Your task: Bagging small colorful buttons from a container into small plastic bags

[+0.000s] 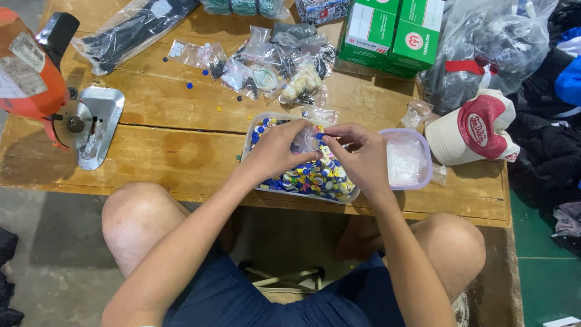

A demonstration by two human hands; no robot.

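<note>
both your hands (275, 148) (362, 151) pinch a small clear bag (307, 140) open between them, fingers closed on it, directly above the tray of coloured buttons (315, 175).

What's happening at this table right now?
A seated person has both hands over a clear plastic tray full of mixed coloured buttons. The left hand and right hand meet above it, pinching a small clear bag. More small bags lie behind, with green boxes and a cap to the right.
</note>
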